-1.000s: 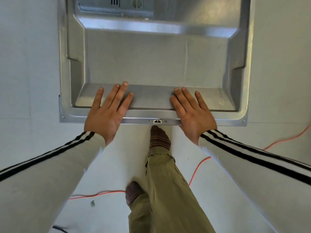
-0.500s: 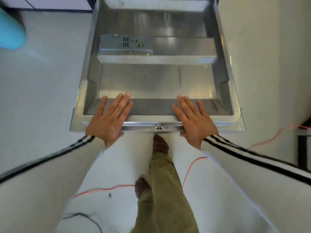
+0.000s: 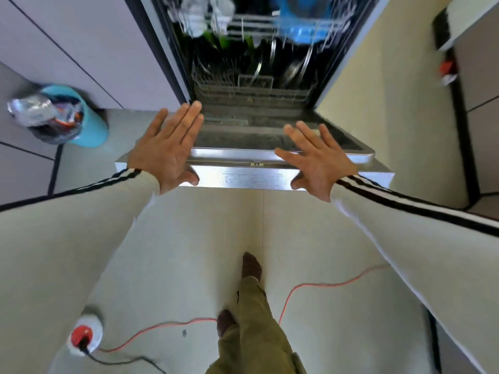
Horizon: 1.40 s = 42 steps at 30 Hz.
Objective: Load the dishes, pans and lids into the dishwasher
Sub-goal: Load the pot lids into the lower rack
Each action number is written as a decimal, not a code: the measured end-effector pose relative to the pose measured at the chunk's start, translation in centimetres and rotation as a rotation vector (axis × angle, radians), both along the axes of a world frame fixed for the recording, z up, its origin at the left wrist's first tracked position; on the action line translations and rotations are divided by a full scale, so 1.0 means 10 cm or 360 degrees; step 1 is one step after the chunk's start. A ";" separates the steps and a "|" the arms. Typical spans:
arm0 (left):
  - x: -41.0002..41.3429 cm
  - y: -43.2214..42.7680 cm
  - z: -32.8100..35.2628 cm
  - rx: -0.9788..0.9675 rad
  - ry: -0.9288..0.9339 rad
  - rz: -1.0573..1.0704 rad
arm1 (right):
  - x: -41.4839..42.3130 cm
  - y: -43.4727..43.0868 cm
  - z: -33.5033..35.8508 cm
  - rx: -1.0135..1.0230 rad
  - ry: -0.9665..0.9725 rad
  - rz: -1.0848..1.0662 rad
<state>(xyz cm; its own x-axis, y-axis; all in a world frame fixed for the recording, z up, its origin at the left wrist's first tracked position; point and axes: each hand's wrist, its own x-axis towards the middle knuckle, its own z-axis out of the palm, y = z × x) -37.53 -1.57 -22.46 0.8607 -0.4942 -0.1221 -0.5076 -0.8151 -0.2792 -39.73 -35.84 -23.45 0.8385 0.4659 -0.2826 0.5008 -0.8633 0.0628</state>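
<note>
A person's left hand [image 3: 167, 149] and right hand [image 3: 317, 160], both released with fingers straight and spread, rest palm-down on the near edge of a dishwasher door [image 3: 253, 179]. Each thumb lies against the door's front lip; neither hand grasps anything. The sleeves are pale with black stripes.

The steel door is partly raised. Its long free edge runs left to right between the hands and points toward the person, and its hinged end is at the far side, at the foot of the open machine. Beyond it, the lower rack [image 3: 251, 87] holds round metal pieces [image 3: 297, 66] standing on edge. Above, the upper rack [image 3: 243, 24] holds a blue item [image 3: 302, 25] and pale items, all blurred.

To the left, a teal bin [image 3: 91, 122] with a crumpled bag stands by pale cabinets. Nearer the person, an orange cable [image 3: 324, 286] crosses the light floor toward a red and white plug block [image 3: 85, 337], and a leg in olive trousers shows below.
</note>
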 end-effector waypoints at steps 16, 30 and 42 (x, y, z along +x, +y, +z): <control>1.53 -0.37 1.00 -0.0178 -0.0352 0.0554 | 1.56 0.14 1.07 -0.0172 -0.0321 -0.0248; 3.16 -0.03 1.41 -0.0236 0.0349 0.0236 | 2.83 0.28 1.48 -0.0158 -0.0157 -0.0592; 3.29 -0.13 1.21 -0.0472 -0.0080 0.0204 | 3.24 0.40 1.49 -0.0013 -0.0506 -0.0662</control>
<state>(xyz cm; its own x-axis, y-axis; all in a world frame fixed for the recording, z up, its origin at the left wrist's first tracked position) -4.65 -2.91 -10.36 0.9196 -0.3890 0.0552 -0.3871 -0.9211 -0.0421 -7.35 -31.86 -8.55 0.9972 0.0742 0.0136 0.0710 -0.9840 0.1633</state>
